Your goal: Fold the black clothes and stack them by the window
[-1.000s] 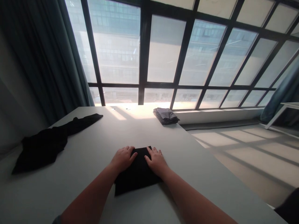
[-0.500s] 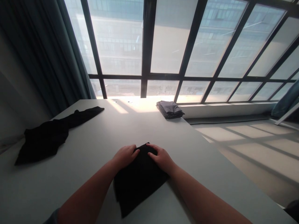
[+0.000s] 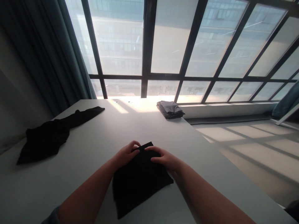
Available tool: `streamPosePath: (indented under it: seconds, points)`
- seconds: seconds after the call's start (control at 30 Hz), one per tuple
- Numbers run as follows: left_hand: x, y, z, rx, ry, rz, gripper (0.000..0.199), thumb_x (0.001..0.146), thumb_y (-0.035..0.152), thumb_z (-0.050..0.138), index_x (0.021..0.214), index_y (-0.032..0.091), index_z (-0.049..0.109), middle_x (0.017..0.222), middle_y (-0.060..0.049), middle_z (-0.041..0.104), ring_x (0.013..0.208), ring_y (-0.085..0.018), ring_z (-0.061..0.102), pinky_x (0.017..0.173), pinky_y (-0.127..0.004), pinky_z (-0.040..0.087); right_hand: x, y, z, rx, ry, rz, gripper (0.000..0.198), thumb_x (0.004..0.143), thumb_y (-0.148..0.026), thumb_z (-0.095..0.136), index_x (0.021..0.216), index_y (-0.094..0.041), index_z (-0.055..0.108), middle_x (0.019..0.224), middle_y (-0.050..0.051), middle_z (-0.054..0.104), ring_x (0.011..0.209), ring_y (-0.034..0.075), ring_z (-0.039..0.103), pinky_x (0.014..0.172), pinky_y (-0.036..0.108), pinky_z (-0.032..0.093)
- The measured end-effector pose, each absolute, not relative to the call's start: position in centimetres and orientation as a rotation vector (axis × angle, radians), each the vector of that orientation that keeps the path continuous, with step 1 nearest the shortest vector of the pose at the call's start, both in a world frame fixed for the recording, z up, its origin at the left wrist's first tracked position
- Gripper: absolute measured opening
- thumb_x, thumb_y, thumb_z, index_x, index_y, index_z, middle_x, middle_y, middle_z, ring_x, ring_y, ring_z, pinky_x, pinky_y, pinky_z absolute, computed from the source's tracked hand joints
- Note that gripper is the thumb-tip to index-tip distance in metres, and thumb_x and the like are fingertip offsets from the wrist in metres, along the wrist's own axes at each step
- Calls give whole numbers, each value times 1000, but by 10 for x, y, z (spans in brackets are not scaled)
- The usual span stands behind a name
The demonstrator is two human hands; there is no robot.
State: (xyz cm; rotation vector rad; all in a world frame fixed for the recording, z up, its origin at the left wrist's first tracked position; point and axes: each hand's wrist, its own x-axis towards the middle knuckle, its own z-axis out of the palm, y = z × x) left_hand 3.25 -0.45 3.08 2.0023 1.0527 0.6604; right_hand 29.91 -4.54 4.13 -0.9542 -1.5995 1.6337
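A folded black garment (image 3: 142, 183) lies on the white table in front of me, its far edge tilted up to the right. At its far left edge my left hand (image 3: 127, 154) is closed, with the thumb on top and the fingers curled around the edge. Across the upper right part of the cloth lies my right hand (image 3: 163, 158), its fingers stretched out and the thumb apart from them. The underside of the garment is hidden.
Another black garment (image 3: 49, 137) is spread on the table's left side. A stack of folded clothes (image 3: 170, 109), grey over striped, sits by the far right corner of the white table (image 3: 112, 130). Windows and a dark curtain (image 3: 46, 56) stand beyond.
The garment's near right corner has come out flatter and wider. My right hand has shifted slightly right, its fingers loosened, while the left fingers have lifted and curled at the edge.
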Motion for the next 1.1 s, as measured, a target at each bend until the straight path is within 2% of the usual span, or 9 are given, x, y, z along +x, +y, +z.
streamPosePath:
  seconds: [0.13, 0.27, 0.47, 0.57, 0.67, 0.83, 1.1]
  points:
    - [37, -5, 36, 2225, 1252, 559, 28, 99, 36, 51, 124, 31, 64, 111, -1, 79, 98, -23, 71, 84, -33, 50, 300, -45, 42, -989, -1614, 1670, 61, 75, -39, 87, 131, -26, 66, 118, 4, 71, 106, 24, 69, 92, 36, 56]
    - [41, -2, 36, 2270, 1354, 469, 31, 101, 37, 44, 110, 28, 73, 104, -6, 79, 98, -26, 72, 82, -34, 50, 298, -45, 42, -1001, -1663, 1654, 60, 74, -35, 86, 130, -25, 66, 118, 4, 71, 106, 23, 68, 92, 35, 56]
    - [43, -1, 35, 2258, 1395, 435, 36, 104, 41, 38, 94, 26, 69, 91, -5, 75, 85, -24, 69, 73, -32, 46, 300, -45, 44, -1001, -1799, 1572, 34, 78, -28, 77, 111, -23, 72, 113, 2, 69, 105, 21, 64, 93, 33, 52]
    - [43, -1, 34, 2259, 1399, 428, 37, 104, 42, 37, 89, 26, 67, 88, -5, 74, 83, -24, 68, 72, -31, 44, 302, -46, 48, -1015, -1839, 1583, 30, 80, -27, 75, 110, -23, 73, 113, 2, 67, 106, 21, 63, 94, 32, 51]
    - [43, 0, 32, 2267, 1382, 415, 37, 103, 44, 39, 87, 26, 67, 84, -4, 72, 79, -24, 65, 70, -31, 43, 304, -47, 50, -1015, -1832, 1737, 33, 79, -29, 78, 111, -23, 74, 113, 2, 67, 105, 21, 64, 94, 32, 51]
    - [40, 2, 30, 2270, 1348, 403, 35, 101, 45, 43, 85, 25, 67, 83, -3, 71, 77, -22, 63, 68, -31, 41, 306, -47, 44, -1014, -1737, 1939, 49, 74, -37, 89, 117, -23, 74, 110, 3, 69, 98, 20, 67, 89, 33, 55]
    - [38, 1, 35, 2253, 1348, 396, 42, 105, 46, 36, 86, 23, 66, 86, -4, 72, 78, -21, 63, 70, -30, 41, 305, -45, 33, -950, -1421, 2075, 59, 65, -29, 96, 119, -21, 76, 117, 6, 72, 101, 21, 70, 91, 34, 55]
